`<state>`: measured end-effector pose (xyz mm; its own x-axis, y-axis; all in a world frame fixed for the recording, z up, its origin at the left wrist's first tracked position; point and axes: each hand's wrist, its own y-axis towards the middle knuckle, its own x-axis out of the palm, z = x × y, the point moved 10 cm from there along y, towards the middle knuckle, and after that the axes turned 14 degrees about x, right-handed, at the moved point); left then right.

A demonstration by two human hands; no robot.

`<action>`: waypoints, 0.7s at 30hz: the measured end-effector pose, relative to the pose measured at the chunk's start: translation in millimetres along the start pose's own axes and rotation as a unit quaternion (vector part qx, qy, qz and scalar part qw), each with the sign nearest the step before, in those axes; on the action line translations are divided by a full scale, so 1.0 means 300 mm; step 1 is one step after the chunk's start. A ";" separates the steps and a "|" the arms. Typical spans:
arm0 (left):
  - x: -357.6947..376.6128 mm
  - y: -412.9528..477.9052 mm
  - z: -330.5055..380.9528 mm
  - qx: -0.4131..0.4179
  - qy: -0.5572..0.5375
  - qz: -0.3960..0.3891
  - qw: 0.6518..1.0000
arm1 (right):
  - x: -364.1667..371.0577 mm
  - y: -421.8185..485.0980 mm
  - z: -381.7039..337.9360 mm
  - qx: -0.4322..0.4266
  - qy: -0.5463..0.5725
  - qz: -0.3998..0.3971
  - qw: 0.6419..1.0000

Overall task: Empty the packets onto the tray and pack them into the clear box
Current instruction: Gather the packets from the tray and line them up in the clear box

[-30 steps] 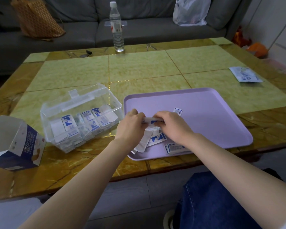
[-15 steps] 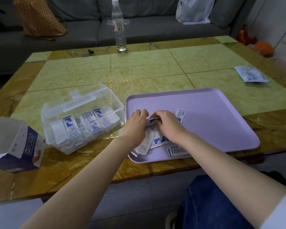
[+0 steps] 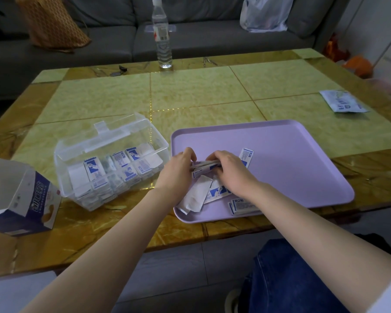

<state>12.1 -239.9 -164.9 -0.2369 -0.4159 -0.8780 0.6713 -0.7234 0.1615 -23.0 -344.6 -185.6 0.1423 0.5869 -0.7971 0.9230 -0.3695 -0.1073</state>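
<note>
Where the near left part of the flat lilac plastic tray (image 3: pixel 291 159) lies, a small stack of white-and-blue paper packets (image 3: pixel 202 168) is held over it, pinched at its two ends by the curled fingers of the left hand (image 3: pixel 178 170) and the right hand (image 3: pixel 233 170); loose packets (image 3: pixel 209 193) are spread on the tray beneath and beside the hands; the clear plastic box (image 3: pixel 113 141), lid raised, is set just left of the tray, with more packets filed in rows within; an opened white-and-blue carton (image 3: pixel 25 199) is placed further left; a water bottle (image 3: pixel 161 39) and a flat printed pouch (image 3: pixel 343 101) are noted on the yellow marbled table (image 3: pixel 190 93).
</note>
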 end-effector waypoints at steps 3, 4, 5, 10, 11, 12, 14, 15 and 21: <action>0.040 0.000 -0.001 0.007 -0.035 -0.019 0.999 | -0.005 0.002 0.005 0.009 -0.002 -0.001 1.000; 0.043 -0.004 -0.006 0.003 -0.037 -0.018 0.999 | -0.009 0.003 0.008 0.012 -0.005 0.001 1.000; 0.040 -0.008 -0.010 -0.003 -0.035 -0.014 0.999 | -0.013 0.005 0.010 0.015 -0.007 0.002 1.000; 0.062 -0.011 0.002 -0.019 -0.039 -0.030 0.999 | -0.002 0.003 0.000 0.028 -0.002 -0.005 1.000; 0.076 -0.009 0.008 -0.021 -0.045 -0.035 0.998 | 0.009 -0.002 -0.007 0.028 0.000 -0.013 1.000; 0.088 -0.008 0.013 -0.022 -0.049 -0.038 0.998 | 0.023 -0.006 -0.016 0.025 0.002 -0.022 0.999; 0.100 -0.005 0.023 -0.023 -0.052 -0.037 0.998 | 0.043 -0.013 -0.032 0.020 0.002 -0.029 0.999; 0.098 -0.001 0.027 -0.020 -0.051 -0.031 0.998 | 0.042 -0.012 -0.036 0.020 0.004 -0.025 0.999; 0.096 0.005 0.000 0.007 0.064 -0.058 0.996 | -0.024 -0.009 -0.033 0.016 0.007 0.019 1.000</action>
<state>6.2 -253.0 -189.9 -0.2197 -0.2558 -0.9414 0.6348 -0.7703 0.0612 -22.8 -340.6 -173.8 0.1827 0.5822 -0.7923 0.9052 -0.4141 -0.0955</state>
